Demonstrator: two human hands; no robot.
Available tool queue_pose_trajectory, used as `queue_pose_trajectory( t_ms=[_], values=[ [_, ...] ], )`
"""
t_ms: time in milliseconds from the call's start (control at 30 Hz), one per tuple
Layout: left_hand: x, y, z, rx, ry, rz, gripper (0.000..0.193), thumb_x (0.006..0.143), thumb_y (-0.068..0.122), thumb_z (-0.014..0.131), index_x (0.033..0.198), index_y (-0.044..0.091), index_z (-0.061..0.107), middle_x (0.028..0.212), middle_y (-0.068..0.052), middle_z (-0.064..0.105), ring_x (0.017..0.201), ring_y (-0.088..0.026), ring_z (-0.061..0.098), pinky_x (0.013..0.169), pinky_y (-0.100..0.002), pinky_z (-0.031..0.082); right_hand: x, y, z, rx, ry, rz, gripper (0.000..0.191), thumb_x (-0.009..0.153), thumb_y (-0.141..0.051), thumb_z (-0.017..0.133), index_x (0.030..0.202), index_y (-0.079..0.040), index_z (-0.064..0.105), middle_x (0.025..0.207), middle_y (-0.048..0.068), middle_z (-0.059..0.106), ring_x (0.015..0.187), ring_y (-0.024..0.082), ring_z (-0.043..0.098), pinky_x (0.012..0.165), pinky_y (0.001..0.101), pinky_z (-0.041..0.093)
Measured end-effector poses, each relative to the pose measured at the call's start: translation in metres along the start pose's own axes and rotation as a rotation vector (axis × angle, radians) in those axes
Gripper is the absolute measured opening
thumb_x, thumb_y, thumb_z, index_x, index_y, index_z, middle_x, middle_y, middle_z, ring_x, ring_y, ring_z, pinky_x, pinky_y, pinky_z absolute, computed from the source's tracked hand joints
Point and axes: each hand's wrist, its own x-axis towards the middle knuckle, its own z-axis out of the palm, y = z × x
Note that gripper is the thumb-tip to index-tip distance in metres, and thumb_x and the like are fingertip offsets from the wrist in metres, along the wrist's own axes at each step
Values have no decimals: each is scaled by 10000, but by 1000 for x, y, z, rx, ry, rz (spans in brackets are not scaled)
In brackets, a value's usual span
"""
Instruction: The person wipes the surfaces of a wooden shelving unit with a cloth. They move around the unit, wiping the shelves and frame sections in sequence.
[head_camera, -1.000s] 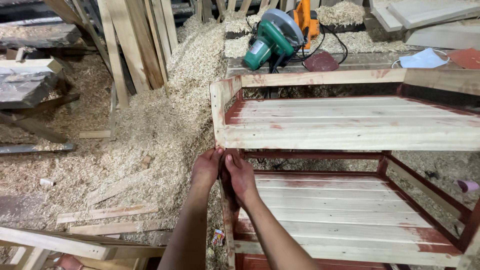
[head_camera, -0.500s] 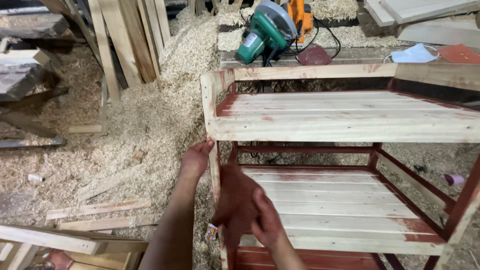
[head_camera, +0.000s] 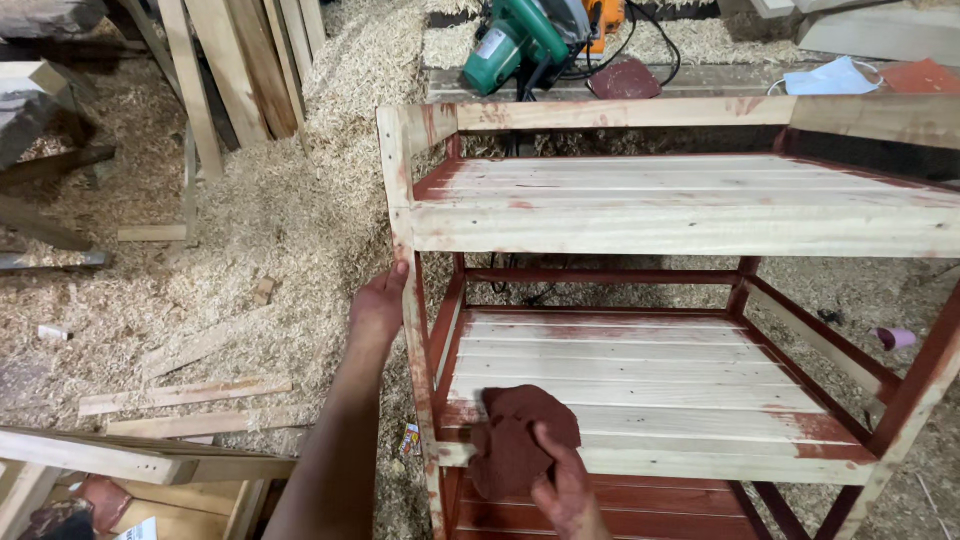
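Note:
A wooden shelf rack (head_camera: 640, 228) of pale slats with red-stained frame parts stands in front of me. My left hand (head_camera: 378, 305) grips its front left upright post, just under the top shelf. My right hand (head_camera: 565, 490) holds a dark red stained rag (head_camera: 520, 438) against the front edge of the middle shelf (head_camera: 640, 380), near its left corner. Red smears mark the shelf edges and posts.
Sawdust and shavings (head_camera: 270, 220) cover the floor at left, with loose wood strips (head_camera: 185, 395). Planks (head_camera: 235, 70) lean at the back left. A green circular saw (head_camera: 525, 40), a dark red pad (head_camera: 622, 80) and a face mask (head_camera: 830, 78) lie behind the rack.
My right hand has dropped with the rag from the left post down to the middle shelf's front edge. My left hand stays on the post. The view has shifted a little.

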Motion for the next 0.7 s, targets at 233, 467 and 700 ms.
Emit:
queue_pose_trajectory(
  t_ms=[233, 467, 700],
  values=[
    [-24, -66, 9, -288, 50, -201, 626, 1062, 535, 353, 1270, 25, 649, 1047, -106, 722, 916, -244, 693, 841, -428, 554, 33, 44, 95, 261, -137, 202, 761, 919, -434, 689, 1522, -74, 396, 1285, 191, 619, 1139, 296, 676, 971, 362, 575],
    [-31, -103, -29, -400, 124, -125, 579, 1063, 524, 409, 1117, 13, 674, 879, -70, 684, 757, -176, 570, 693, -343, 466, 53, 54, 175, -215, 35, 350, 698, 983, -477, 625, 1480, -37, 409, 1330, 207, 388, 1278, 428, 337, 1070, 577, 249],
    [-33, -117, -35, -363, 128, -120, 584, 1066, 503, 395, 1044, -9, 676, 858, -65, 700, 798, -154, 629, 741, -330, 526, 105, -31, 237, -213, -128, 273, 841, 814, -525, 718, 1511, -165, 414, 1498, 211, 481, 1398, 409, 461, 1162, 630, 374]
  ],
)
